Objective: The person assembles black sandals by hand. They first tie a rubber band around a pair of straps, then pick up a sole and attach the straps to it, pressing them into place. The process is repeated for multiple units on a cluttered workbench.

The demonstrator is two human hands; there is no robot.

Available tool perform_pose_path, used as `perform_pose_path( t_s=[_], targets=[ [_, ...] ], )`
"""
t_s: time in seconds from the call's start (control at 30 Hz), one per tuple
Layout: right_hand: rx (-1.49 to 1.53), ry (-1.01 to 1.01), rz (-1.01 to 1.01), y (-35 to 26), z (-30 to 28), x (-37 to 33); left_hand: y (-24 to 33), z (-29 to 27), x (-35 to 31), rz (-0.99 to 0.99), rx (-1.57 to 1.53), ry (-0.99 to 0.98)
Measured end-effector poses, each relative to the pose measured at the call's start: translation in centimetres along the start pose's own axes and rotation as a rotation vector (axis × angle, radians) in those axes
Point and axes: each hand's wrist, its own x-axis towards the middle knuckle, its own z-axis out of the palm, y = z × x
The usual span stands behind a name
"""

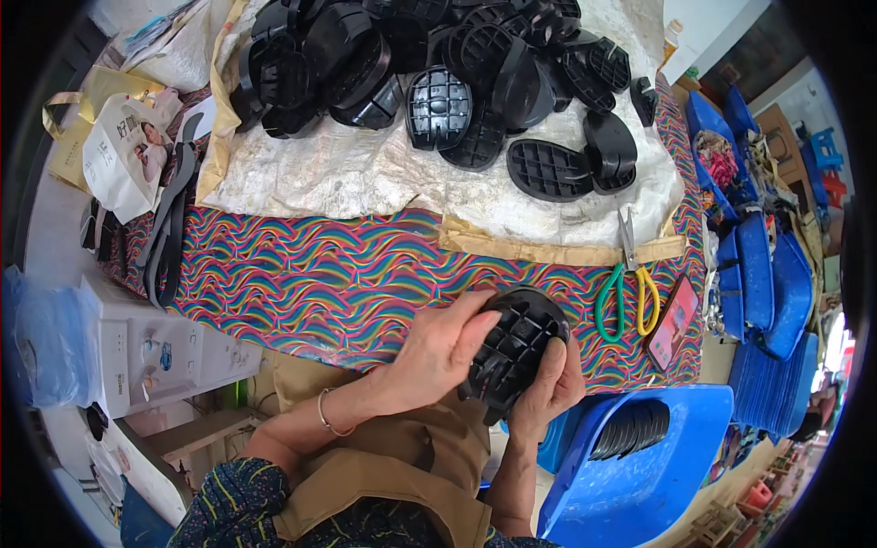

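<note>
Holding: black ribbed heel block, at table edge above lap.
Left hand: curled over its left side.
Right hand: cupped beneath, gripping.
Handling: probably stiff, light, grippy ribbing; best held by outer rim.

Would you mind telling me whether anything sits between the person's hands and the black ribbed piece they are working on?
Nothing visible does. The left hand lies over the near side of the black ribbed piece, and the right hand cups it from below and behind, both in direct contact. The scissors lie apart to its right on the patterned cloth.
</note>
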Motion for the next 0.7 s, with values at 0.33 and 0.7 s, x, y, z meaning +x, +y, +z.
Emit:
perform_pose_path(
  t_s=[0.33, 0.7],
  targets=[
    [-0.005, -0.040, -0.027, -0.6, 1.2, -0.3, -0.4, -0.8, 0.3, -0.233, -0.056, -0.165],
    [0.331, -0.540, 0.487, -0.6, -1.6, -0.5, -0.1, -4.7, 1.2, -0.351, -0.573, -0.295]
  ],
)
